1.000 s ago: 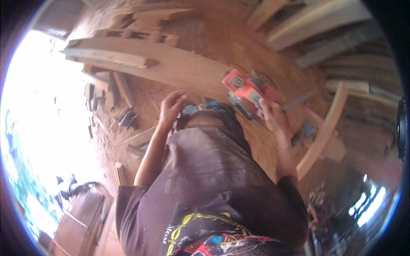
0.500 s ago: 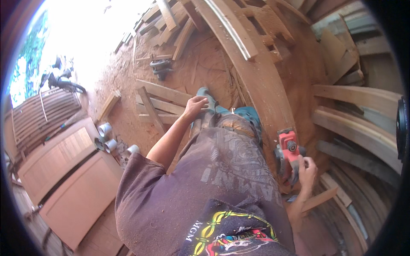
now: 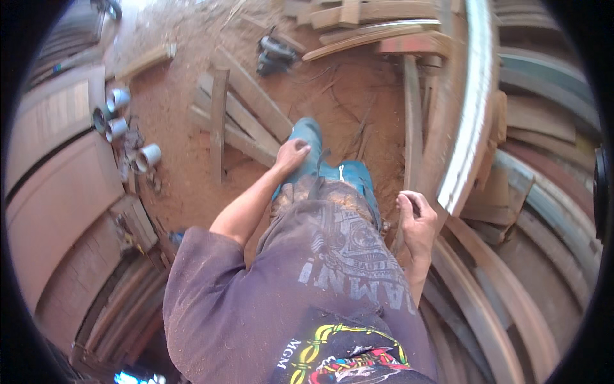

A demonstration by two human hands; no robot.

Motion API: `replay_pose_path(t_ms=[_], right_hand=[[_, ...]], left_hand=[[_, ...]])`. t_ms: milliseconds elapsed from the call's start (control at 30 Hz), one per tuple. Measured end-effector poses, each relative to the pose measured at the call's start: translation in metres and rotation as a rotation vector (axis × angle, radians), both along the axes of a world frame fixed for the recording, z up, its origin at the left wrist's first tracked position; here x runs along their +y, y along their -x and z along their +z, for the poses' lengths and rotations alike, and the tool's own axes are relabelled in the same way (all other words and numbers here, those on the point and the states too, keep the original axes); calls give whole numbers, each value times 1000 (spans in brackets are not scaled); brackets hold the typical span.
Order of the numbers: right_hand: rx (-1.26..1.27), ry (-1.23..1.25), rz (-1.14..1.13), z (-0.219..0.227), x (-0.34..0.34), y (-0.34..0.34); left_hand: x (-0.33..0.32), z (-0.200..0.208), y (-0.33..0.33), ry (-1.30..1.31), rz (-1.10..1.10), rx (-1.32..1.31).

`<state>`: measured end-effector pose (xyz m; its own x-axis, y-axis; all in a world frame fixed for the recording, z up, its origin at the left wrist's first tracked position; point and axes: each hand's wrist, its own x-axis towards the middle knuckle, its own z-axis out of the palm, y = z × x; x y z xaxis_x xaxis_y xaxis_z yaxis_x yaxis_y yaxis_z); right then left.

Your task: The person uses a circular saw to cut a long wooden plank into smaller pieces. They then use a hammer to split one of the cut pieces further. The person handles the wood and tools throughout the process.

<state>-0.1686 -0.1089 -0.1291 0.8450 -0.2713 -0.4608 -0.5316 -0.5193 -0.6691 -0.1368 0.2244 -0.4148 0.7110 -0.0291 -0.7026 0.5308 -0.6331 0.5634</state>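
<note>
My left hand is in front of my left thigh, its fingers loosely curled and nothing visible in them. My right hand is raised at my right side, empty, with its fingers bent and apart from the thumb. Just beyond it ends a long narrow wooden strip, its top bright with glare. Under this strip runs a long broad plank, stretching away from me.
Several loose boards lie on the dusty floor ahead, near a dark power tool. Pale cylindrical containers stand at left beside wooden door panels. Stacked timber crowds the right side.
My right hand has let go of the red power planer and moved forward and inward; the planer is out of sight. My view has turned to the right. My left hand stays near my thigh.
</note>
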Motion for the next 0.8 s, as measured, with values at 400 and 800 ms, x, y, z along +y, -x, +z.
replay_pose_path(t_ms=[400,800], right_hand=[[368,-80,578,-165,119,-218],[273,-31,1186,-477,269,-322]], left_hand=[[21,-50,-46,-73,-283,594],[19,-90,-30,-127,175,479]])
